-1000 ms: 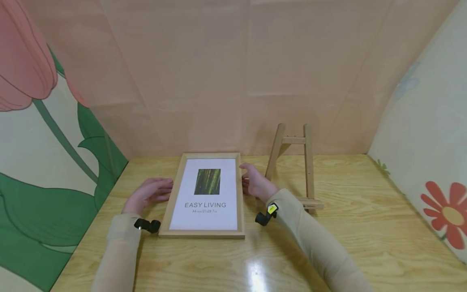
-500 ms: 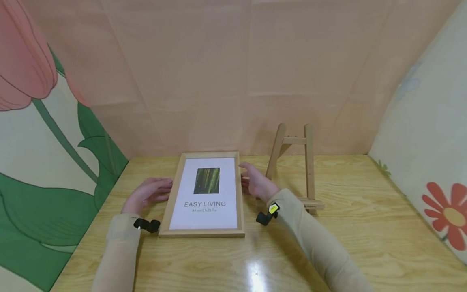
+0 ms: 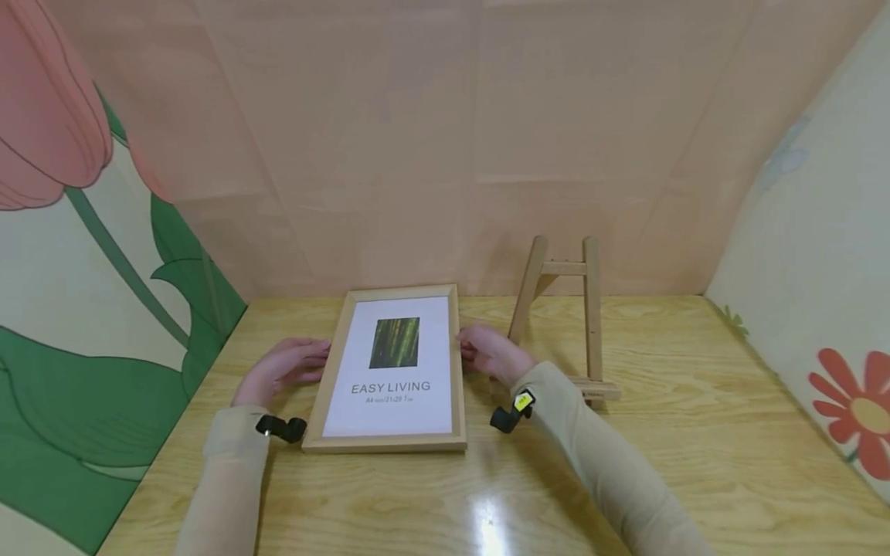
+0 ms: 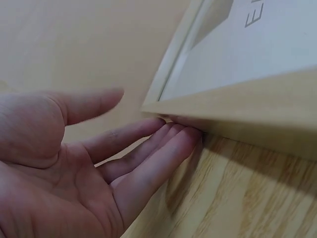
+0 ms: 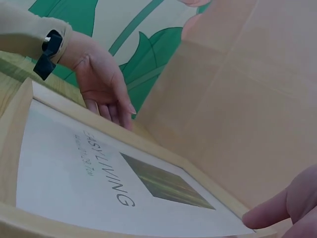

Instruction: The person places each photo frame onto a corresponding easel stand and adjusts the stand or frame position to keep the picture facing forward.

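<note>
A wooden picture frame [image 3: 389,374] lies face up on the table, printed with EASY LIVING and a small green picture. At its right side, my right hand [image 3: 495,354] grips the edge, the thumb [image 5: 267,212] on the top rim and the other fingers lower down, partly hidden. My left hand [image 3: 283,366] is at the opposite side. In the left wrist view its straight fingers [image 4: 153,173] reach the lower side of the frame, while the thumb stands apart above. A dark shadow runs beneath that edge.
A small wooden easel [image 3: 592,332] stands upright on the table [image 3: 681,417], just right of my right hand. A pink backdrop [image 3: 389,154] rises behind the table. Flower-painted panels flank both sides, with a green-leaved one [image 3: 90,401] at left.
My right thumb has come down onto the frame's right rim. The frame's far edge has risen slightly, more at its right corner. My left hand has stayed in place.
</note>
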Demonstrator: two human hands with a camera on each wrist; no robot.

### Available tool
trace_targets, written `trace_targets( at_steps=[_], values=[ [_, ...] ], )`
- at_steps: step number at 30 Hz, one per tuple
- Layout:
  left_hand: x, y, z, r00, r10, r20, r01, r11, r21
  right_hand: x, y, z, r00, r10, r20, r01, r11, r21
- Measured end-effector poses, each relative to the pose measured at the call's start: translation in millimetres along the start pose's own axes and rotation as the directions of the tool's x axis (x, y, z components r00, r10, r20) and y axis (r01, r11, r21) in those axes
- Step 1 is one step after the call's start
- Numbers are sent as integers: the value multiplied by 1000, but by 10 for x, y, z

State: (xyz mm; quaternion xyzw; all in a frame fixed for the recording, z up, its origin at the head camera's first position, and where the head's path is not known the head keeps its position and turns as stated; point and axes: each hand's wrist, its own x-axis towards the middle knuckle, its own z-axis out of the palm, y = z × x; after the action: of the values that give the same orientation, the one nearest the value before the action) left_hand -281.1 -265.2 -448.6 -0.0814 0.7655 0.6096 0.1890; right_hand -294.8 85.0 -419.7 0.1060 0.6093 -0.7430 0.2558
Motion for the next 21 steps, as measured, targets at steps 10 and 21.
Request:
trace_targets(
  at_steps=[10, 21],
  values=[
    [19, 23, 12, 999, -25, -23, 26, 999, 37, 21, 57, 1, 998, -50, -38, 46, 994, -97],
    [-96, 35, 51, 998, -44, -45, 45, 999, 26, 28, 78, -9, 998, -65, -26, 63, 995, -81]
  ],
)
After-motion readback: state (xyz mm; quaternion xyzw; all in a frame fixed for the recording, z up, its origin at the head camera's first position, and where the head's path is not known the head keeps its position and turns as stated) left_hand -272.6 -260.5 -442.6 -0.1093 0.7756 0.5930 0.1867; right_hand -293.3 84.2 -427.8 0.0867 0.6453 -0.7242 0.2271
